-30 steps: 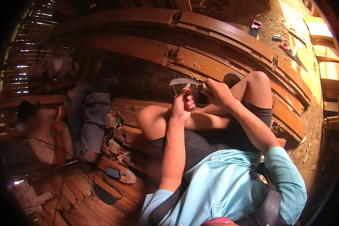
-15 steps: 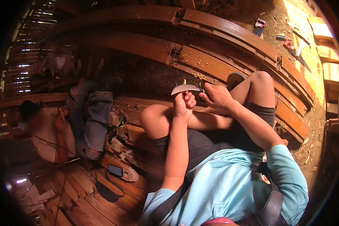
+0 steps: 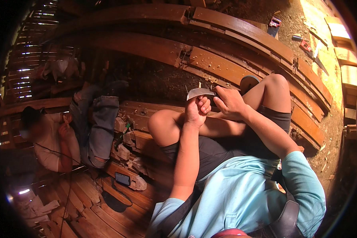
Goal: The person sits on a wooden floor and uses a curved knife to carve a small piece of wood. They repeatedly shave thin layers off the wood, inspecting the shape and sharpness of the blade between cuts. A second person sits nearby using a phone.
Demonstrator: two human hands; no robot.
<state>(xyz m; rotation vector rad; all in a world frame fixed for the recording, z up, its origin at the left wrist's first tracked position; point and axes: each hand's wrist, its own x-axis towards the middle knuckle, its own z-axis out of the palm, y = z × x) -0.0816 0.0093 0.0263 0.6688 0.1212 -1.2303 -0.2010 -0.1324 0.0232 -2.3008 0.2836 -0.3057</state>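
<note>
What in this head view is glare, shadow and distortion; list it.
Head view: harsh sunlight washes out the ground at upper right; the left side sinks into deep shadow, with bright slits through the slatted wall; fisheye bends the wooden beams; the curved blade between both hands glints, edges soft.

We see a pale grey metal blade (image 3: 199,93) above the left hand (image 3: 197,111) and just left of the right hand (image 3: 230,104). Below both hands we note dark grey shorts (image 3: 214,152) and a light blue shirt (image 3: 242,198). Beyond the hands run reddish-brown timber beams (image 3: 226,65) flecked with pale chips. Far left of the hands, a person's white shirt (image 3: 47,142) and faded blue jeans (image 3: 101,127) appear.
</note>
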